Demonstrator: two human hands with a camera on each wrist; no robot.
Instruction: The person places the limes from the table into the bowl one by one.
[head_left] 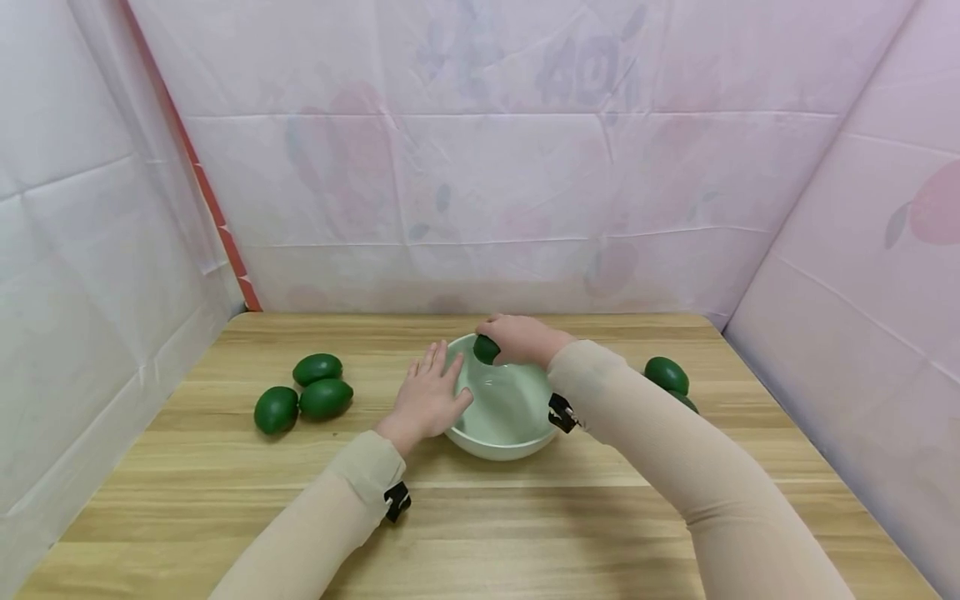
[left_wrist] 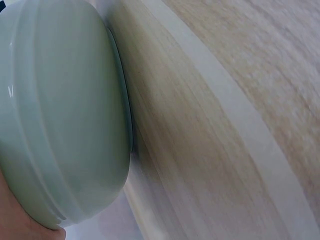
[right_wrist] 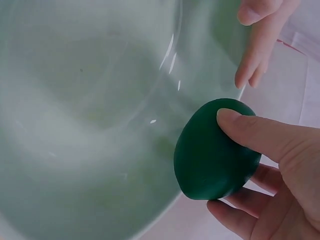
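Table (head_left: 525,517): wooden; pale green bowl (head_left: 501,417) at centre, steadied by flat, relaxed left hand (head_left: 427,400); right hand (head_left: 519,337) grasping green avocado (head_left: 486,349) over far rim; best lowered gently inside before letting go, bowl kept braced.

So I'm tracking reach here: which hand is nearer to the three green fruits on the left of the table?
Left. The left hand rests on the bowl's left side, right of the three green fruits; the right hand holds another fruit over the bowl's far rim.
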